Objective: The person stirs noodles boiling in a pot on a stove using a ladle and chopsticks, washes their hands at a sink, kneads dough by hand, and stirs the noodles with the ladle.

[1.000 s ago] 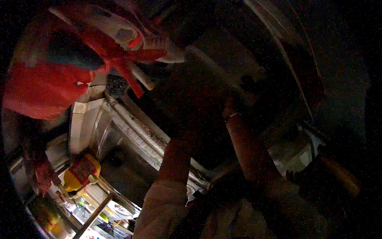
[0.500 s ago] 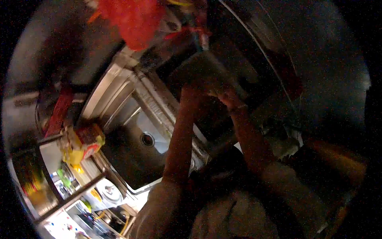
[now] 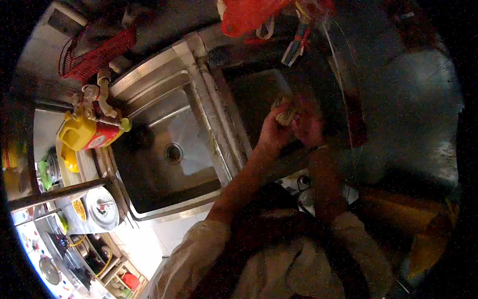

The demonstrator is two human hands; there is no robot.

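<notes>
Both my hands meet over the dark basin at the right of the steel sink. My left hand [image 3: 274, 132] has its fingers wrapped round a pale, crumpled bundle [image 3: 286, 112], perhaps a cloth or scrubber. Close beside it, my right hand [image 3: 308, 127] is dim and blurred, with its fingers near the bundle; whether they grip it is unclear. A band shows at the right wrist. Below the hands lies the dark basin [image 3: 244, 94], its contents hard to make out.
A steel sink [image 3: 196, 187] with a drain lies left. Beside it stand a yellow jug [image 3: 82, 132] and white pipes [image 3: 92, 102]. A red basket [image 3: 102, 55] is at upper left, a red bag [image 3: 249, 17] at the top. A lidded pot [image 3: 102, 207] stands lower left.
The view has turned, bringing the steel sink and jug more fully into sight. My hands, earlier lost in darkness, now show over the basin with the pale bundle.
</notes>
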